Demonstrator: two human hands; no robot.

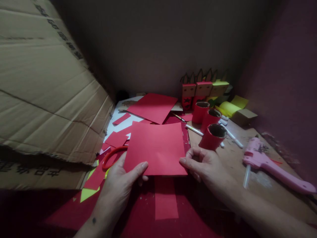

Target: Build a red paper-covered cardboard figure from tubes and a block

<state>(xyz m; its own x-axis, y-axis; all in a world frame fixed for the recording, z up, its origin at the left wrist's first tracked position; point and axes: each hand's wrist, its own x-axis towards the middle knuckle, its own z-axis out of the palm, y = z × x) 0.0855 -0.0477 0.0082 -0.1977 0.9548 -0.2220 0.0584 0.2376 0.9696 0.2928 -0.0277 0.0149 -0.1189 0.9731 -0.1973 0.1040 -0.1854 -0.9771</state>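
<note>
A square sheet of red paper point(157, 145) is held up in the middle of the view. My left hand point(125, 178) grips its lower left edge, thumb on top and fingers partly hidden beneath. At the lower right corner, my right hand point(204, 165) pinches the sheet between thumb and fingers. Beneath the sheet, a narrower red strip point(166, 201) lies on the dark red table point(138, 218). Scissors with a red and yellow handle point(109, 158) rest just beyond my left hand, partly covered.
Red paper point(153, 105) and scraps point(116, 138) lie behind. Three red tubes point(213, 135), a pink glue gun point(274, 168), pens point(194, 130) and cardboard point(237, 181) are at right. Decorated figures point(203, 89) stand at the back. Large cardboard point(49, 82) rises at left.
</note>
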